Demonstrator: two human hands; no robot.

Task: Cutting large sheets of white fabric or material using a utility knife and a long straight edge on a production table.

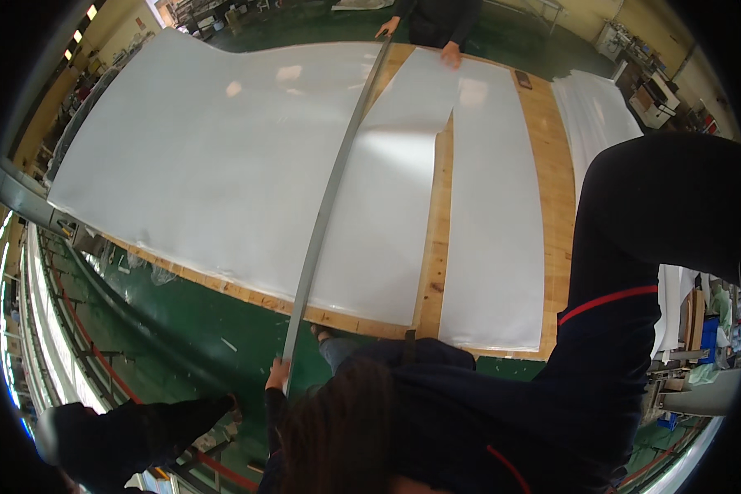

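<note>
We have our left hand (278, 375) at the near end of a long metal bar (328, 198), fingers curled around it. The bar lies across white sheeting (222, 165) on a wooden table (556, 193). Our right hand is out of view; we cannot tell its fingers' state.

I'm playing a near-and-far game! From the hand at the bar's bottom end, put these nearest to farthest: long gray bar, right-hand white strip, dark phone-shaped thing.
1. Long gray bar: in that hand.
2. Right-hand white strip: right of the bar.
3. Dark phone-shaped thing: by the strip's top-right corner.
</note>
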